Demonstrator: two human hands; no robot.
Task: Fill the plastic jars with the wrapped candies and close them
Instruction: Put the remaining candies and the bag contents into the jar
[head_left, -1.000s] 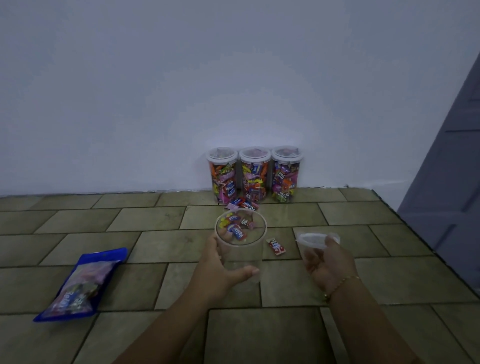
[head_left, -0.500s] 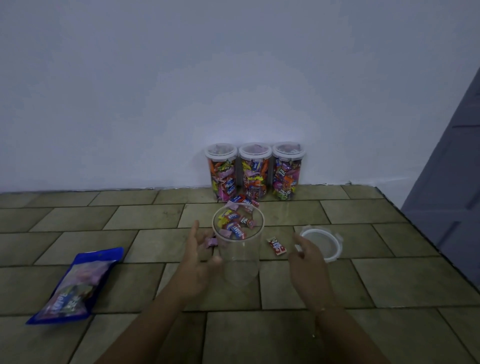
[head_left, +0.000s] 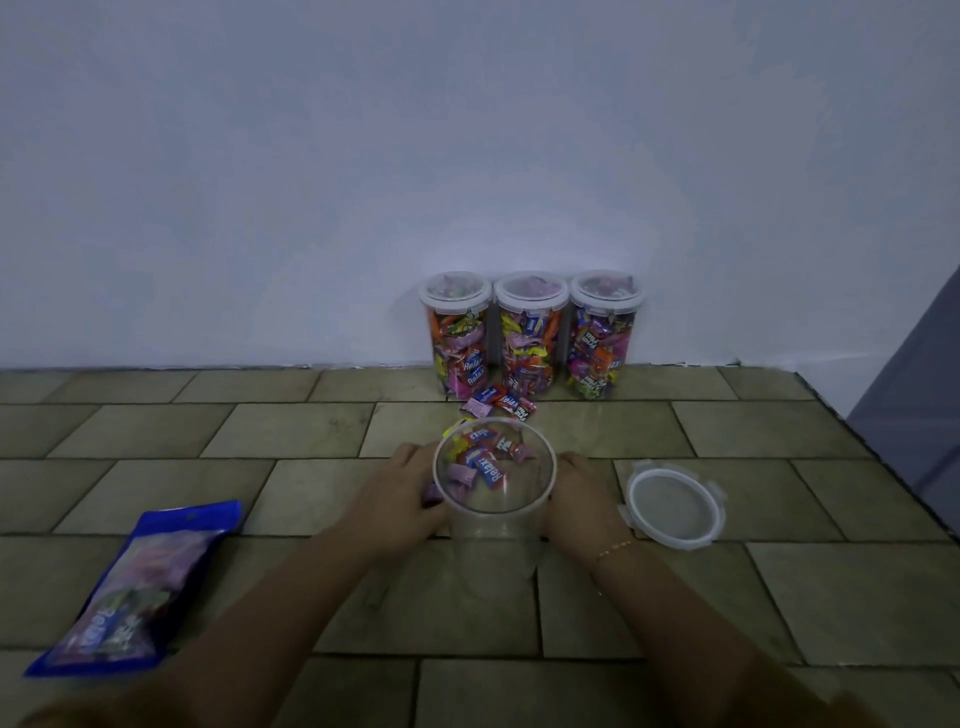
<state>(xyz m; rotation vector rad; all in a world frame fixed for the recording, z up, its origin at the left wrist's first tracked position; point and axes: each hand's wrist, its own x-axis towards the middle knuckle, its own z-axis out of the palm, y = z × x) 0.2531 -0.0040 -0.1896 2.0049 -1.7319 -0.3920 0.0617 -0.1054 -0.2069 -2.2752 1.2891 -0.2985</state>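
Open jar (head_left: 493, 512) upright on tiled floor (head_left: 779, 597), left hand (head_left: 402, 493) and right hand (head_left: 582, 499) cupping its sides, lid (head_left: 674, 505) just right of right hand, loose candies (head_left: 496, 408) and three filled jars (head_left: 531, 332) beyond, blue bag (head_left: 132, 587) well left.

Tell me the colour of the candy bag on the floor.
Blue, with a clear window; the bag shows in the head view.

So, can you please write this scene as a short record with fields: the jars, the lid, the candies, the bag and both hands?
open jar: upright on the tiled floor, no lid
hands: left hand and right hand at its two sides
lid: flat on the floor, right of the jar
loose candies: on the floor behind the jar
filled jars: three, lidded, by the wall
candy bag: blue, far left
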